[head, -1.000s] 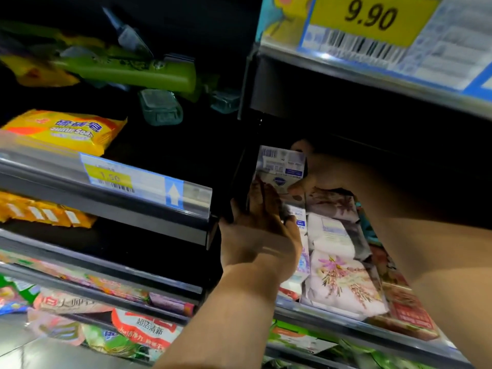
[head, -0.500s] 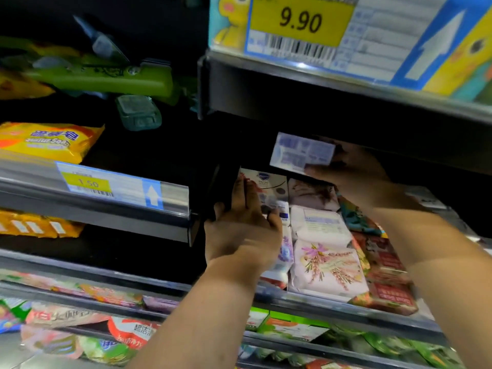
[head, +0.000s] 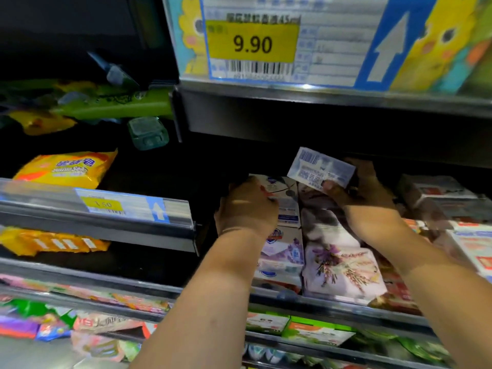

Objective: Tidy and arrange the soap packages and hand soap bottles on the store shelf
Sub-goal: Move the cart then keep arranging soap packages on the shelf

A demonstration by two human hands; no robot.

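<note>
Both bare forearms rise from the bottom edge, over the lower rails with their green-and-white cartons [head: 316, 332] and crumpled colourful packets [head: 106, 324]. On the grey metal store shelf [head: 332, 306] above lie rows of soap. At the front are a lavender-printed white soap package [head: 343, 267] and, touching its left side, a white box with a blue shield logo [head: 282, 251].

Further in, the left hand [head: 246, 209] reaches palm-down to a white soap box [head: 286, 195] at the back of the left row. Its fingers lie together and bent over the box's left end. The tips are hidden, so whether they clasp it cannot be told.

The right hand [head: 364, 193], wrist bent inward, pinches a small white-and-blue soap package [head: 320, 167], thumb on its printed face and fingers behind. The package is tilted, barcode up, just above the back of the rows.

To the left lies a yellow plastic soap packet [head: 66, 167]. Overhead hangs a yellow 9.90 price label [head: 251, 42].
</note>
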